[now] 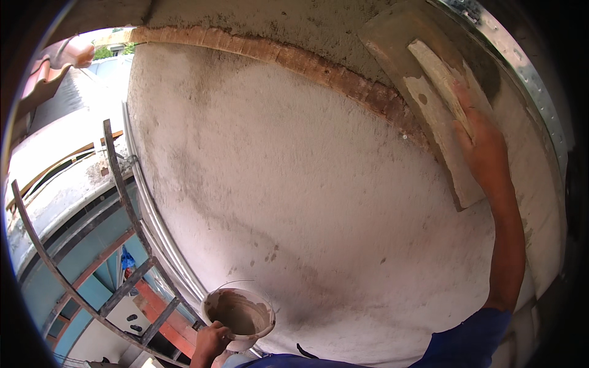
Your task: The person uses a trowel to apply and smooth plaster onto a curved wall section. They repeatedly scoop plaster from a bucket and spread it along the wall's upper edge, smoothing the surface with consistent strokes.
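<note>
My right hand (481, 150) is closed around the handle of a large rectangular plastering float (423, 101) at the upper right. The float's broad, mortar-smeared board lies against the wall, its lower corner reaching past a wooden batten (294, 64). Above the batten runs a band of grey wet-looking plaster (334, 37); the wall (276, 165) below it is pale and rough. Down at the lower edge, my left hand (211, 342) grips the rim of a round bucket (268, 314). Grey residue coats the bucket's inside; how much mortar it holds I cannot tell.
A dark metal ladder (126, 190) rises at the left, next to pale pipes (169, 245) along the wall's edge. Far below lie a floor and a reddish plank (162, 313). A perforated metal strip (521, 58) curves along the upper right.
</note>
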Demonstrator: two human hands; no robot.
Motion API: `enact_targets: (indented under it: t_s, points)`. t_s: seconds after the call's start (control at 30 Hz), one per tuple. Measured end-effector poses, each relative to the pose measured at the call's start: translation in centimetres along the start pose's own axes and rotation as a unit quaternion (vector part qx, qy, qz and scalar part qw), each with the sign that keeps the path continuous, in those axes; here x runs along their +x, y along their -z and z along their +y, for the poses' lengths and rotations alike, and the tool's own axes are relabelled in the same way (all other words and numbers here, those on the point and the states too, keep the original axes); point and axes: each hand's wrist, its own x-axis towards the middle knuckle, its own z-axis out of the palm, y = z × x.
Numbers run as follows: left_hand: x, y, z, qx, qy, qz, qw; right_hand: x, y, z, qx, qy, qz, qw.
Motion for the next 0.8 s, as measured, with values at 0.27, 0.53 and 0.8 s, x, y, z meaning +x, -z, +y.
enact_targets:
  t_s: [0.27,0.53,0.8]
  points:
    - [0.4,-0.7,-0.4,0.008,-0.010,-0.018,1.000,2.0,-0.9,0.6,-0.065,0.026,0.121,0.990]
    - [1.7,-0.7,0.4,-0.016,-0.028,-0.013,0.999,0.7,1.7,-3.8,-0.059,-0.014,-0.028,0.998]
    - [2.1,-0.7,0.4,-0.028,-0.013,-0.029,0.999,1.4,0.1,0.2,-0.071,-0.027,0.052,0.996]
